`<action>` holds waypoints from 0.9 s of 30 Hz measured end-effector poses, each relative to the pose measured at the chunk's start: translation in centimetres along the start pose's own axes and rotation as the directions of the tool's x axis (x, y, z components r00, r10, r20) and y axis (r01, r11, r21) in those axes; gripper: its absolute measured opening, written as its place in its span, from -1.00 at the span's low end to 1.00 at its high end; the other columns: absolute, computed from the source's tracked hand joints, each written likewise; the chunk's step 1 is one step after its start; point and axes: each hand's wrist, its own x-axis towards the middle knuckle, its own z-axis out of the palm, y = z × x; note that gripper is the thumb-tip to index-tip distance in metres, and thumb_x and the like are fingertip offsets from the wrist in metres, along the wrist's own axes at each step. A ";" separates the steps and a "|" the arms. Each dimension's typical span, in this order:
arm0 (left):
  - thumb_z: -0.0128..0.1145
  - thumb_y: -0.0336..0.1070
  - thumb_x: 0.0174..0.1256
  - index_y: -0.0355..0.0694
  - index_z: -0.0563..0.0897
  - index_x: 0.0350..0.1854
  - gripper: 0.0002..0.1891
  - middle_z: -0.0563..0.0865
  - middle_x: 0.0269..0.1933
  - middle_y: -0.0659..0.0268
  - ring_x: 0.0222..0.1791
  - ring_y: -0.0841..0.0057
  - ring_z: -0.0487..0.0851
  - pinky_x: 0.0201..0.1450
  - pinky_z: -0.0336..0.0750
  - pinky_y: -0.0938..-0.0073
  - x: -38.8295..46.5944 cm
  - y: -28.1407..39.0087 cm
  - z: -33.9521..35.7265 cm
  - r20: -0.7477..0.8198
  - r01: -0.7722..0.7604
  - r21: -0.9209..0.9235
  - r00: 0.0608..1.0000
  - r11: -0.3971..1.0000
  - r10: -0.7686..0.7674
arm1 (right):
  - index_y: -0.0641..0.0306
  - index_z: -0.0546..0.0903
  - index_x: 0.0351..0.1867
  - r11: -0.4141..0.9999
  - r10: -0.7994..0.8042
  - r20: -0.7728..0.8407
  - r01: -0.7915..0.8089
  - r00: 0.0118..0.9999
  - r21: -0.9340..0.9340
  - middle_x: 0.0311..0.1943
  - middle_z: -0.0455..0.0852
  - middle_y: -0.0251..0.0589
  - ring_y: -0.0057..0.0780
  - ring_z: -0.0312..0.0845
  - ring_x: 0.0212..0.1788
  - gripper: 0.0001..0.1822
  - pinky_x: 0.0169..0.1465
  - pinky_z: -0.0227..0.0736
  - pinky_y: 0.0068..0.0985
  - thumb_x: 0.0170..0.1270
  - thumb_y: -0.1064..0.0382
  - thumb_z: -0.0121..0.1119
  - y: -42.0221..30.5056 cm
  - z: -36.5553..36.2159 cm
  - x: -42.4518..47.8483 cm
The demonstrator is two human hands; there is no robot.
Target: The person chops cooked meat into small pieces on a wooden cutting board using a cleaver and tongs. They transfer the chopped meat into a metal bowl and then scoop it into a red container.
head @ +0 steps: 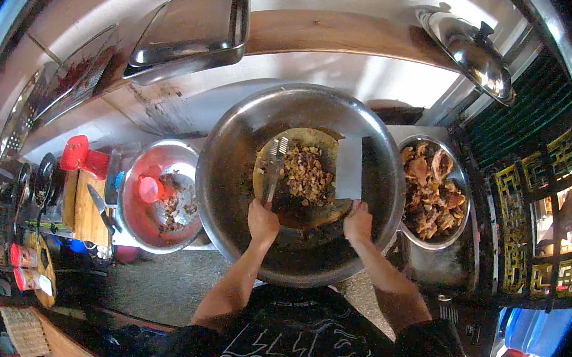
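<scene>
A large steel basin (234, 122) stands before me with a round chopping block (307, 222) inside it. Chopped meat (308, 173) lies heaped on the middle of the block. My left hand (263, 222) is closed around the handle of a slotted metal tool (276, 162), perhaps a fork or tongs, which lies across the block's left side. My right hand (358, 223) grips the handle of a cleaver (350, 168), its broad blade flat in view at the block's right edge. To the right, a steel bowl (463, 216) holds large pieces of cooked meat (435, 185).
At left stands a steel bowl (130, 215) with meat bits and a red cup (150, 189). Beside it a knife (96, 198) rests on a wooden board (86, 221). A steel tray (192, 25) and a domed lid (471, 49) are on the shelf behind.
</scene>
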 end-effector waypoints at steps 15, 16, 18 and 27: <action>0.02 -0.54 0.05 -0.38 0.43 -0.28 -0.84 0.55 -0.29 -0.04 -0.24 -0.02 0.53 -0.23 0.38 0.08 -3.1 1.7 3.5 -0.062 0.080 -0.150 0.994 0.986 -0.090 | 0.45 0.42 -0.25 0.963 -0.061 0.316 -0.028 0.947 0.268 -0.37 0.56 0.30 0.26 0.47 -0.25 -0.61 -0.21 0.32 0.02 0.41 0.09 -0.27 -7.5 1.9 -3.5; 0.05 -0.54 0.03 -0.38 0.44 -0.29 -0.82 0.55 -0.30 -0.03 -0.26 0.00 0.54 -0.24 0.39 0.09 -3.0 1.3 3.9 -0.090 0.105 -0.191 0.988 0.976 -0.124 | 0.45 0.42 -0.24 0.955 -0.082 0.302 -0.012 0.950 0.296 -0.37 0.56 0.30 0.26 0.46 -0.25 -0.61 -0.20 0.31 0.02 0.41 0.09 -0.27 -8.0 1.3 -3.6; 0.11 -0.52 -0.02 -0.37 0.44 -0.29 -0.79 0.55 -0.33 -0.01 -0.28 0.03 0.54 -0.25 0.40 0.13 -3.1 1.5 3.1 -0.157 0.090 -0.242 0.979 0.966 -0.130 | 0.46 0.42 -0.22 0.936 -0.221 0.222 0.143 0.950 0.321 -0.37 0.55 0.28 0.27 0.44 -0.23 -0.61 -0.19 0.30 0.01 0.41 0.08 -0.27 -8.0 1.4 -3.2; 0.06 -0.49 0.03 -0.43 0.44 -0.24 -0.78 0.55 -0.32 -0.06 -0.30 -0.01 0.52 -0.21 0.38 0.16 -0.7 -5.8 -7.4 -0.500 0.064 -0.326 0.835 0.943 -0.230 | 0.39 0.45 -0.28 0.778 -0.607 0.303 0.471 0.735 0.416 -0.55 0.58 0.13 0.01 0.55 -0.54 -0.63 -0.44 0.41 -0.13 0.41 0.11 -0.28 -21.9 2.0 -5.5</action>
